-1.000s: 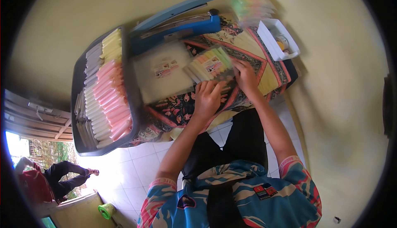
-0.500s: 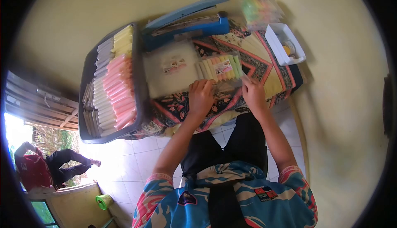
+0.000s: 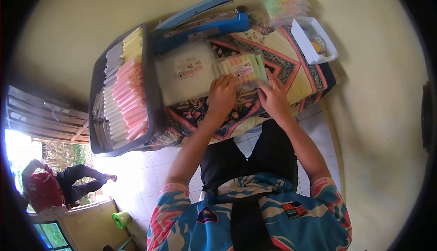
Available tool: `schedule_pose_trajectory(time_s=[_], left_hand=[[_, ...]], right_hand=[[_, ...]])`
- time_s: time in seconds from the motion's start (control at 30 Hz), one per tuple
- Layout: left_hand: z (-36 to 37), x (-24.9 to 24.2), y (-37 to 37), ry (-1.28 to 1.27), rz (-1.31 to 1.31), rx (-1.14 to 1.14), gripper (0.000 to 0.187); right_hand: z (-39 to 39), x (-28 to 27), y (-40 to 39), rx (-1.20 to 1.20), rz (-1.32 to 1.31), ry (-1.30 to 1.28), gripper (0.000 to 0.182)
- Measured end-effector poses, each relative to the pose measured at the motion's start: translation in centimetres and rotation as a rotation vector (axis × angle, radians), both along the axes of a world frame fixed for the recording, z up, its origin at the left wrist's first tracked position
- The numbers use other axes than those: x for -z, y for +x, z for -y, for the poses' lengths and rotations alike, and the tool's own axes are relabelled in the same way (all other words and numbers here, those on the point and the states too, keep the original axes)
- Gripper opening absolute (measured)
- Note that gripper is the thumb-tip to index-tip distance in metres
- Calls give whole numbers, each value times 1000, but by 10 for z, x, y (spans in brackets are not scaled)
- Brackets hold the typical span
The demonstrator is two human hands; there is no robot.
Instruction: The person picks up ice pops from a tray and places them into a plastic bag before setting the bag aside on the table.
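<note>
Two hands: both are pressing down on one clear packet of pastel sticks lying on the patterned tablecloth.
Left hand: it is lying at the packet's 7 o'clock corner, fingers curled over the near edge, seemingly pinning it rather than gripping it.
Right hand: it is resting at the packet's 5 o'clock corner, fingers spread and flat on the plastic, grasping nothing that I can make out.
Packet: it is sitting near the table's middle, label up, just at 3 o'clock of a stack of empty labelled bags.
Sealer: a blue heat sealer is standing at 12 o'clock of the packet, its arm raised.
Stock: a dark tray of pink, white and yellow sticks is waiting at 9 o'clock; more filled packets are piled at 1 o'clock beside a white tub.
Step in hand: I judge the person is flattening and squaring the filled packet.
Next move: it would probably call for sliding the open end under the sealer's arm, keeping the sticks level.
</note>
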State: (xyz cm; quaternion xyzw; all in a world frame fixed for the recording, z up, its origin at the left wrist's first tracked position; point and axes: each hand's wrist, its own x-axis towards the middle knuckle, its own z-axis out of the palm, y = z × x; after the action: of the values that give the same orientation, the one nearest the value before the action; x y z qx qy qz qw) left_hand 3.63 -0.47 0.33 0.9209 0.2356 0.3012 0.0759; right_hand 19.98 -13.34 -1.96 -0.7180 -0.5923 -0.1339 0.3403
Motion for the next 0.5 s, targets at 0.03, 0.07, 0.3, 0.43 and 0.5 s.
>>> schedule_pose_trajectory(time_s=[0.03, 0.07, 0.3, 0.43, 0.5], left_hand=[[0, 4, 3, 11, 10, -14, 28], [0, 7, 4, 22, 21, -27, 26], [-1, 0, 8, 69, -100, -31, 25], [3, -31, 20, -12, -4, 212, 31], [-8, -35, 36, -235, 27, 351, 32]], right_hand=[[-1, 1, 1, 0, -29, -1, 33], [-2, 1, 2, 1, -57, -1, 32], [-3, 1, 5, 24, -137, 75, 32], [-3, 0, 7, 106, -141, 82, 32], [-4, -2, 8, 119, -118, 99, 33]])
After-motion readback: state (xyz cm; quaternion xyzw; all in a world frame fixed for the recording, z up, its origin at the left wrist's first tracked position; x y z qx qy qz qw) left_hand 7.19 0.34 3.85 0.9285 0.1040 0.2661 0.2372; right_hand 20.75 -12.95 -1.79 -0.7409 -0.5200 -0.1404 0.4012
